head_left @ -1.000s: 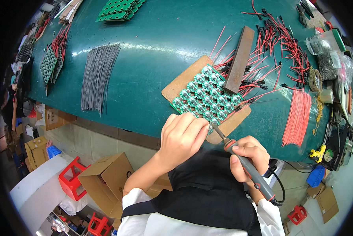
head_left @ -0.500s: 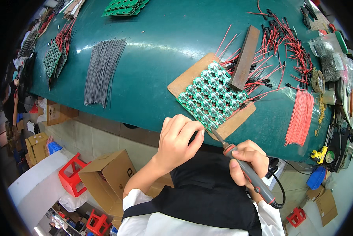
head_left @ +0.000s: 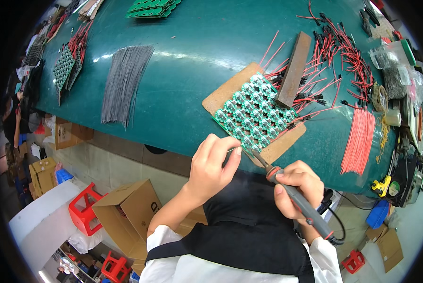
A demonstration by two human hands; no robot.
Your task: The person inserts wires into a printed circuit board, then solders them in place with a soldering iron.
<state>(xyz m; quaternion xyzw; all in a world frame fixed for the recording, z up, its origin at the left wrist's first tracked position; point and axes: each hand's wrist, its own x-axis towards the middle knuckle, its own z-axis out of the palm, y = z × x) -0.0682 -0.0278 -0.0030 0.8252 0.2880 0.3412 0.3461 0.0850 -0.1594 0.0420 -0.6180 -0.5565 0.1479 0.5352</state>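
The right hand (head_left: pixel 297 188) wraps closed around a grey soldering iron (head_left: pixel 291 193), its tip at the near edge of the green circuit board panel (head_left: pixel 254 113) lying on a brown board (head_left: pixel 230 92). The left hand (head_left: pixel 211 165) pinches something thin, too small to make out, just beside that edge. Red wires (head_left: pixel 360 141) lie right of the panel.

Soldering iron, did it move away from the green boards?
No. The soldering iron in the right hand still has its tip at the near corner of the green boards, same as before.
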